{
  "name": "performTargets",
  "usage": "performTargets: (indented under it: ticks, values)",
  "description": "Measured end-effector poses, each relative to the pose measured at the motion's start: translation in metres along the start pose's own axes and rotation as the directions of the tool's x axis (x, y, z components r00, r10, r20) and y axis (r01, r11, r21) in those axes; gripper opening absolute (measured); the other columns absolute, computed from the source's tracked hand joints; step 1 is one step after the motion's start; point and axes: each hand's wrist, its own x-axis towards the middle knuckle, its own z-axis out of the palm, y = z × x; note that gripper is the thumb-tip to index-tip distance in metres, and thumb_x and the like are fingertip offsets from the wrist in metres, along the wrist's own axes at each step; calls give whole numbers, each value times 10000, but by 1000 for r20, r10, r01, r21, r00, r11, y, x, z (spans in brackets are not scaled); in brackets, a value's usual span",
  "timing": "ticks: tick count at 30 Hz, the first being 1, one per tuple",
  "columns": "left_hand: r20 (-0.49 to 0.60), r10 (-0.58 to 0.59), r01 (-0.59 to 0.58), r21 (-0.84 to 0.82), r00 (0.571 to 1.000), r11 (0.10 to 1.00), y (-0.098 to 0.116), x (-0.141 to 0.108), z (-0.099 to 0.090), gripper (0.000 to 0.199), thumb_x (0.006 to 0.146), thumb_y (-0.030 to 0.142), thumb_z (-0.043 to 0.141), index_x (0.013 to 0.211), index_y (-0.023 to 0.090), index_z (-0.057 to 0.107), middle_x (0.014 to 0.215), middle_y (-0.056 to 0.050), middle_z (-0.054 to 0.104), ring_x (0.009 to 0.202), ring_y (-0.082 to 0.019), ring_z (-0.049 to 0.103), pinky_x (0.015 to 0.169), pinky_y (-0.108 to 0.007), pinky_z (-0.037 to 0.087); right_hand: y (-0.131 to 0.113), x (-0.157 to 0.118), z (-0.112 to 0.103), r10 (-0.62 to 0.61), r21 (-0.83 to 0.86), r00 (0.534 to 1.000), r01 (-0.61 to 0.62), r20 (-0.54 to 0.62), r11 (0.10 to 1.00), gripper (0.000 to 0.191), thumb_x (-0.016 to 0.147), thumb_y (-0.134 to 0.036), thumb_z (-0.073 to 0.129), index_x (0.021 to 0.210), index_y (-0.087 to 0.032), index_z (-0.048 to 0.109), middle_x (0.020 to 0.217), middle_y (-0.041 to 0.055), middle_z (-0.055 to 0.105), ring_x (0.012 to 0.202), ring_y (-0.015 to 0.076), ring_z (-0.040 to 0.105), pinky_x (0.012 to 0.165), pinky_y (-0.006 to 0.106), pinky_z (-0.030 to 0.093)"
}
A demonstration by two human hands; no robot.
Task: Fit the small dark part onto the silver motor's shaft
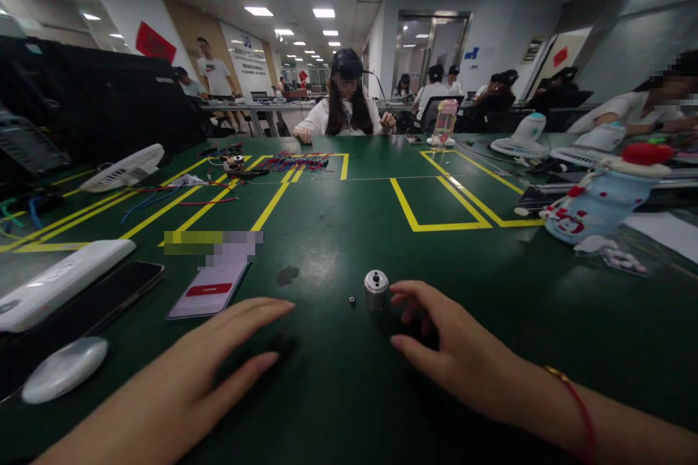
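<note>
A short silver metal cylinder [376, 292] stands upright on the green table [327, 407], with dark holes in its top face. Just left of it lies a tiny dark metal piece [352, 301], too small to name. My right hand [444, 338] is beside the cylinder on its right, fingers curved and thumb apart, holding nothing. Whether a fingertip touches the cylinder I cannot tell. My left hand [218, 356] hovers over the table further left, fingers stretched and thumb apart, with nothing in it.
Left of my left hand lie a lit phone [210, 283], a dark phone [109, 305], a white device [65, 280] and a white mouse [65, 370]. A blue cup [600, 200] stands at right. Wires [299, 161] lie further back, where a person [349, 105] sits opposite.
</note>
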Motion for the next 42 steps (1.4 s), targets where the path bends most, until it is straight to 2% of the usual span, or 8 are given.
performTargets:
  ticks: [2, 5, 9, 16, 19, 23, 31, 42]
  values:
    - [167, 57, -54, -26, 984, 998, 20, 29, 22, 410, 846, 310, 604, 1249, 351, 539, 1240, 20, 617, 1095, -221, 593, 968, -373, 463, 0, 21, 5, -13, -6, 999, 12, -45, 1000, 561, 770, -255, 689, 1279, -205, 458, 1062, 75, 600, 861, 189, 594, 735, 328, 515]
    - [176, 114, -111, -25, 978, 993, 37, 67, 44, 337, 834, 292, 623, 1168, 271, 585, 1149, -34, 624, 1062, -235, 572, 932, -390, 459, 3, 43, 12, -57, -1, 996, 57, -70, 998, 586, 757, -244, 708, 1275, -171, 446, 1061, 81, 600, 857, 184, 583, 752, 332, 491]
    - [218, 169, -149, -104, 961, 983, 36, 92, 55, 91, 867, 249, 582, 887, 218, 665, 946, -24, 637, 914, -198, 593, 827, -337, 472, 9, 54, 17, -123, -13, 991, 123, -47, 992, 337, 765, -215, 702, 1075, -195, 572, 1001, 45, 620, 877, 190, 576, 765, 330, 461]
    - [73, 66, -38, -339, 995, 940, 34, 101, 57, 120, 902, 288, 538, 911, 220, 637, 902, -7, 628, 787, -164, 588, 688, -282, 481, 12, 57, 17, -112, 2, 993, 112, -32, 994, 312, 757, -235, 715, 1036, -210, 576, 962, 25, 614, 823, 179, 559, 714, 312, 445]
    - [-13, 90, -88, -392, 996, 916, 47, 108, 54, 101, 908, 266, 532, 944, 225, 617, 939, -8, 621, 840, -168, 587, 734, -291, 483, 12, 58, 16, -102, 6, 995, 102, -10, 995, 314, 762, -241, 712, 1042, -216, 572, 950, 18, 607, 805, 174, 548, 696, 308, 440]
    - [43, 269, -240, -337, 962, 910, 61, 113, 52, 102, 906, 167, 514, 874, 212, 599, 932, -6, 600, 880, -163, 565, 775, -293, 459, 13, 58, 16, -110, 13, 994, 110, -12, 994, 307, 763, -228, 705, 1038, -214, 569, 945, 20, 600, 809, 177, 538, 696, 309, 435]
    - [64, 264, -232, -308, 962, 922, 54, 112, 57, 100, 925, 154, 476, 907, 216, 553, 924, -8, 571, 864, -162, 542, 763, -295, 447, 12, 58, 15, -134, 28, 991, 134, -8, 991, 309, 759, -199, 711, 1034, -224, 570, 969, 8, 599, 836, 172, 534, 707, 297, 415]
    - [167, 346, -326, -140, 923, 935, 53, 113, 37, 109, 938, 181, 459, 981, 236, 543, 1049, -9, 510, 963, -166, 514, 835, -315, 422, 12, 59, 16, -140, -8, 990, 140, -3, 990, 275, 769, -230, 701, 1006, -225, 561, 932, -5, 575, 801, 165, 509, 692, 298, 392]
